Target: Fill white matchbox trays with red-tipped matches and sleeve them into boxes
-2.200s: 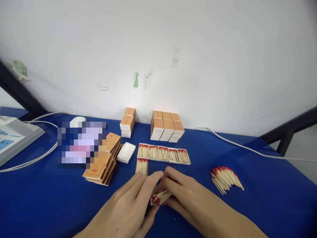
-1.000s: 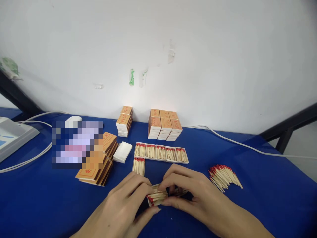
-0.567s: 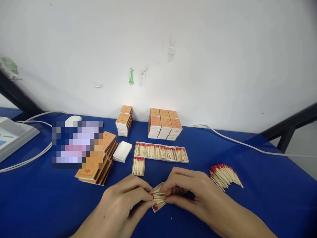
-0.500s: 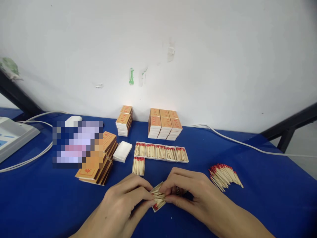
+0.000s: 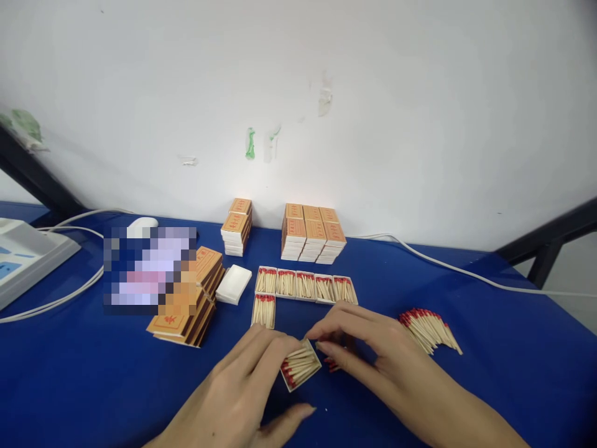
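Observation:
A white matchbox tray, filled with red-tipped matches, lies tilted at an angle on the blue table between my hands. The fingers of my left hand rest along its far left edge, while the thumb is spread well away on the near side. Close by the tray's right corner is my right hand, its fingers curled and a small gap between thumb and index tip. A few red match heads show beneath that thumb; the rest of them is hidden. Beyond my hands stand several filled trays, with one more tray in front at the left.
A fan of loose matches lies to the right. Orange matchbox sleeves and white empty trays are at left. Stacked matchboxes and a smaller stack stand near the wall. A white cable crosses the back.
My left thumb has swung off the tray, uncovering its near side. My right fingertips have lifted out of the matches to the tray's right, and the matches inside lie flatter.

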Tool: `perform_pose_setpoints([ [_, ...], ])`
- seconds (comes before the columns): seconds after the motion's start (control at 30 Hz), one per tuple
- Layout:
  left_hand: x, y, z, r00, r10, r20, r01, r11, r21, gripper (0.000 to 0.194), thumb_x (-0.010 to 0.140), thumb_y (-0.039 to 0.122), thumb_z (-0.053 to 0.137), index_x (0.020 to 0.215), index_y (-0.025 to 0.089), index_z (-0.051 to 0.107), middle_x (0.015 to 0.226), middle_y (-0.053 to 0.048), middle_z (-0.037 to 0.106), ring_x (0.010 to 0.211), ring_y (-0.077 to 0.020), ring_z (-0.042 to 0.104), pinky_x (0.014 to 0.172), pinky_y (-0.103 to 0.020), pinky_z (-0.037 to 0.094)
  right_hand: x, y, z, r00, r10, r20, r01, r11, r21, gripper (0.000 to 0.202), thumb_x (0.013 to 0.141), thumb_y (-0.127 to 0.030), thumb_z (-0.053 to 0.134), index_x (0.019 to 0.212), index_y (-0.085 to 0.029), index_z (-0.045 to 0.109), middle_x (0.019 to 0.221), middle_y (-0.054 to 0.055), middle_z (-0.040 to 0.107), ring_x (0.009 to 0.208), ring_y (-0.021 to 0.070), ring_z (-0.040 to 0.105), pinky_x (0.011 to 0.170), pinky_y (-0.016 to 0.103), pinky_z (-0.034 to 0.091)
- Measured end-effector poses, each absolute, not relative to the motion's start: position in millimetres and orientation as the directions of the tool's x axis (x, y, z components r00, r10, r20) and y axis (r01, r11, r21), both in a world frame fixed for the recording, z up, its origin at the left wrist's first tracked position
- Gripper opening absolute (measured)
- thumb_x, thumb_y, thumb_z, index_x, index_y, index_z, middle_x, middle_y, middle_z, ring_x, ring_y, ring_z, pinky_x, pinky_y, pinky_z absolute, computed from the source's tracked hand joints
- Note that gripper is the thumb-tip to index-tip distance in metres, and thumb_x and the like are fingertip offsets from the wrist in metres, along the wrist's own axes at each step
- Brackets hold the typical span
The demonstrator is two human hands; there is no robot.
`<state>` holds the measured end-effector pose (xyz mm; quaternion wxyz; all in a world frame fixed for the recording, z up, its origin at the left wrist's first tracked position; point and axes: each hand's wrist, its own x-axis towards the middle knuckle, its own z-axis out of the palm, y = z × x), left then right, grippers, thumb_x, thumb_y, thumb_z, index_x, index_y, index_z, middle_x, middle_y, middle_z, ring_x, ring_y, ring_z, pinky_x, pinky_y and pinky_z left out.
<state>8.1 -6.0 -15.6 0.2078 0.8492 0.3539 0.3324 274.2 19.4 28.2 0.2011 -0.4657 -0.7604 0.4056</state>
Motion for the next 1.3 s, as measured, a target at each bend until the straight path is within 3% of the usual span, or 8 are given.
perform_pose_setpoints([
  [0.13,7,-6,-18,0.541,0.729,0.42,0.476,-0.677,0.561,0.036,0.113,0.006,0.058,0.144,0.026,0.057,0.115,-0.004,0.075,0.1,-0.0232,0.077,0.089,-0.032,0.068,289,25,36,-0.469,0.874,-0.125,0.644,0.242,-0.726,0.015,0.118,-0.044,0.071,0.11,-0.035,0.081,0.113,-0.002,0.078,0.097,0.018,0.07,0.082,0.031,0.055],
  [0.27,6,-5,-18,0.559,0.727,0.4,0.431,-0.666,0.609,0.039,0.113,0.005,0.06,0.144,0.027,0.057,0.119,-0.004,0.075,0.103,-0.0234,0.075,0.09,-0.032,0.067,304,28,37,-0.459,0.871,-0.174,0.74,0.267,-0.617,0.017,0.108,-0.051,0.084,0.116,-0.037,0.08,0.117,-0.002,0.075,0.094,0.0197,0.07,0.082,0.033,0.056],
  [0.33,7,-5,-15,0.591,0.709,0.385,0.395,-0.67,0.628,0.038,0.113,0.005,0.06,0.144,0.027,0.057,0.121,-0.003,0.076,0.105,-0.0226,0.075,0.092,-0.031,0.066,309,28,33,-0.471,0.855,-0.217,0.762,0.271,-0.588,0.016,0.106,-0.045,0.088,0.116,-0.036,0.079,0.117,-0.002,0.074,0.092,0.0198,0.071,0.079,0.033,0.056],
  [0.43,8,-5,-11,0.576,0.703,0.417,0.374,-0.68,0.63,0.038,0.116,0.006,0.061,0.148,0.028,0.057,0.127,-0.002,0.077,0.111,-0.0204,0.075,0.1,-0.028,0.064,314,29,27,-0.523,0.814,-0.254,0.745,0.292,-0.6,0.006,0.11,-0.037,0.083,0.11,-0.034,0.078,0.118,-0.002,0.074,0.095,0.0192,0.073,0.081,0.033,0.056],
  [0.67,5,-4,-17,0.564,0.741,0.365,0.398,-0.631,0.666,0.042,0.117,0.011,0.065,0.153,0.03,0.057,0.127,-0.001,0.075,0.112,-0.0192,0.077,0.102,-0.026,0.065,313,27,26,-0.524,0.812,-0.257,0.758,0.307,-0.575,0.02,0.119,-0.045,0.069,0.105,-0.031,0.074,0.117,-0.001,0.075,0.093,0.0196,0.074,0.08,0.035,0.055],
  [0.9,2,-4,-20,0.581,0.761,0.287,0.438,-0.59,0.678,0.057,0.109,0.01,0.074,0.158,0.033,0.054,0.133,-0.001,0.074,0.12,-0.0209,0.077,0.107,-0.028,0.066,312,18,21,-0.498,0.83,-0.25,0.802,0.332,-0.496,0.011,0.112,-0.026,0.067,0.102,-0.029,0.069,0.109,-0.001,0.073,0.089,0.0184,0.07,0.077,0.035,0.051],
  [1.1,-1,-3,-21,0.542,0.8,0.257,0.467,-0.541,0.699,0.063,0.107,0.017,0.082,0.159,0.039,0.055,0.134,0.002,0.073,0.12,-0.0198,0.078,0.107,-0.027,0.066,309,20,21,-0.488,0.849,-0.202,0.809,0.353,-0.47,0.014,0.116,-0.027,0.062,0.102,-0.027,0.065,0.108,-0.001,0.07,0.085,0.0173,0.067,0.076,0.035,0.049],
  [1.3,3,-4,-28,0.487,0.821,0.297,0.469,-0.533,0.704,0.069,0.102,0.014,0.084,0.158,0.041,0.054,0.135,0.0,0.073,0.119,-0.0228,0.079,0.105,-0.031,0.069,290,13,39,-0.537,0.836,-0.118,0.735,0.394,-0.552,0.013,0.112,-0.016,0.069,0.105,-0.027,0.068,0.107,-0.002,0.07,0.091,0.0159,0.069,0.078,0.03,0.052],
])
